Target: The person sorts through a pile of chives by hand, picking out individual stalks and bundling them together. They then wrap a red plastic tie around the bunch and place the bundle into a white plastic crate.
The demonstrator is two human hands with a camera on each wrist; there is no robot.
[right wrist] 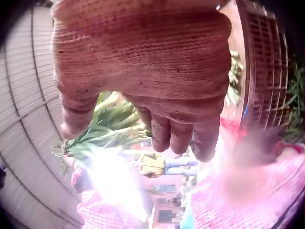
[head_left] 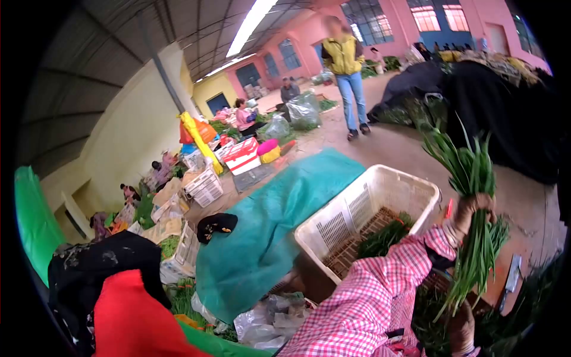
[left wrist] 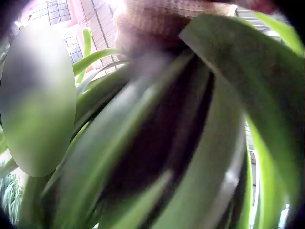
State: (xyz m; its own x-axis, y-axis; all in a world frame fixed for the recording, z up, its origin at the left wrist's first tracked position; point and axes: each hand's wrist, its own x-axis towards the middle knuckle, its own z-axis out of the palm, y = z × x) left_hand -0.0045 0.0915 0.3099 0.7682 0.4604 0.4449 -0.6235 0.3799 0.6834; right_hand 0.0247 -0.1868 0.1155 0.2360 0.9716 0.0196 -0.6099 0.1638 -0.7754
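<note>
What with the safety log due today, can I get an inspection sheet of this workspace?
Surface: bare concrete floor, dusty.
Job's things: bunch of greens, held upright over a white crate that has more greens in it.
Clutter: teal net, black cap, plastic bags.
Grippers: gloved left hand grips the bunch mid-stem; gloved right hand is below it, fingers relaxed, holding nothing seen.
Cables: nothing seen.
Surroundings: market hall, person in a yellow jacket standing, others seated among goods.

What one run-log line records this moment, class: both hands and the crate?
left hand: grips leaf bunch, raised | right hand: gloved, holds nothing, below bunch | white crate: greens inside
</note>
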